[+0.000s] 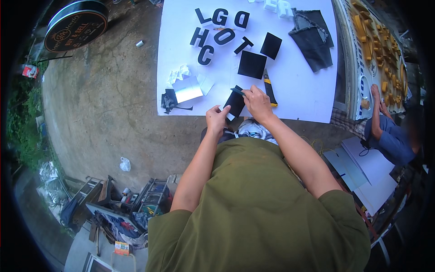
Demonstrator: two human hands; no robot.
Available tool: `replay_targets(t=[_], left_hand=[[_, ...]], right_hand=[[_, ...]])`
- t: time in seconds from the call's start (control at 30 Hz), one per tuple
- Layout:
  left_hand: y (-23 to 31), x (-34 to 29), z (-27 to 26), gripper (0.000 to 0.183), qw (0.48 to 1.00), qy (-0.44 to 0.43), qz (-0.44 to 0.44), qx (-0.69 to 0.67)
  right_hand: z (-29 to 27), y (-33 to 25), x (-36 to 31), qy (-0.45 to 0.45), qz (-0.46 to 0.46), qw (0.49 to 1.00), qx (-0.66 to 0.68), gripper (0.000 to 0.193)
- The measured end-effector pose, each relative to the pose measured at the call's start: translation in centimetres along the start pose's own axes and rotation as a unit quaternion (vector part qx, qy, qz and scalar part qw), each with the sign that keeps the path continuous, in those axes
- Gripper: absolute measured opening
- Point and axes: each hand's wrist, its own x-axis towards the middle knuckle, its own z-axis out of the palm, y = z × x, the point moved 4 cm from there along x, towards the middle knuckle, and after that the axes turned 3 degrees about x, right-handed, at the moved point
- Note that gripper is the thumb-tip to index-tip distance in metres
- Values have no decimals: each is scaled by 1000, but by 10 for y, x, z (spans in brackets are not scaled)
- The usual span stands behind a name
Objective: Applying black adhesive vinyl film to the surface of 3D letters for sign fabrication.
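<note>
My left hand (216,120) pinches the lower left edge of a narrow black-faced block (234,104) with a white side, over the table's near edge. My right hand (257,102) is closed on a small dark flat scraper (237,91), which lies across the block's upper end. Just beyond my right hand is a black-and-yellow tool (270,90), seemingly a cutter knife. Two black-faced square blocks (252,65) stand farther up. Several black-faced block letters (223,37) with white sides are grouped toward the far left of the table.
The white tabletop (308,97) holds crumpled white paper (180,74), a silvery sheet (187,89), black scraps (169,100) and dark cloth (312,41). At right, another person (389,131) reaches to a board of yellow pieces (385,50). A round sign (76,28) stands far left.
</note>
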Motion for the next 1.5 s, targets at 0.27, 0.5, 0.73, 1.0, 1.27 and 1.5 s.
replay_targets(t=[0.27,0.5,0.73,1.0,1.27,1.5], left_hand=[[-9,-2,4,22,997,4,-54,-52],[-13,4,3,24,999,-5,-37,-33],[-12,2,5,19,999,-10,-35,-20],[-18,7,3,21,999,-10,-30,-11],[-13,3,3,25,999,5,-27,-26],[-16,4,2,26,999,-9,-31,-25]], right_hand=[[7,-6,-5,4,-20,998,-52,20],[17,-20,-22,4,-84,993,-87,19],[5,-21,-16,15,-48,998,-27,16],[8,-12,-15,15,-31,997,-64,20],[0,-16,-13,20,-51,998,-34,17],[10,-15,-12,-15,-34,998,-54,22]])
